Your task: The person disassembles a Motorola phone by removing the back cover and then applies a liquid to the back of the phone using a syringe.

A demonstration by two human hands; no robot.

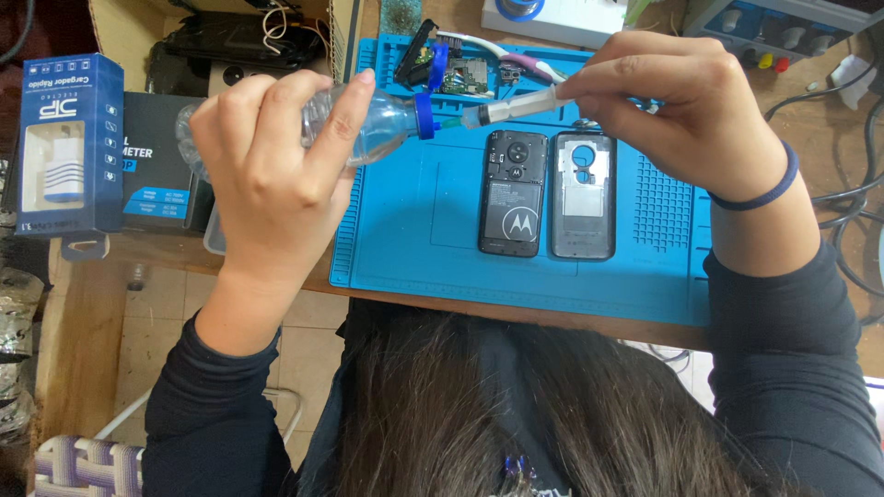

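My left hand [276, 175] grips a clear plastic bottle [373, 124] with a blue cap, held on its side above the left edge of the blue work mat [405, 258]. My right hand [681, 110] holds a syringe [525, 105] level, its tip pushed into the bottle's cap. Below the syringe, on the mat, lie a black phone with its back off [512, 193] and, beside it on the right, its grey back cover [583, 195].
A circuit board with blue clips [447, 69] lies at the mat's far edge. A blue charger box [69, 147] and a dark box [157, 166] stand at the left. Cables [852, 202] run along the right. A device with coloured knobs [769, 41] sits far right.
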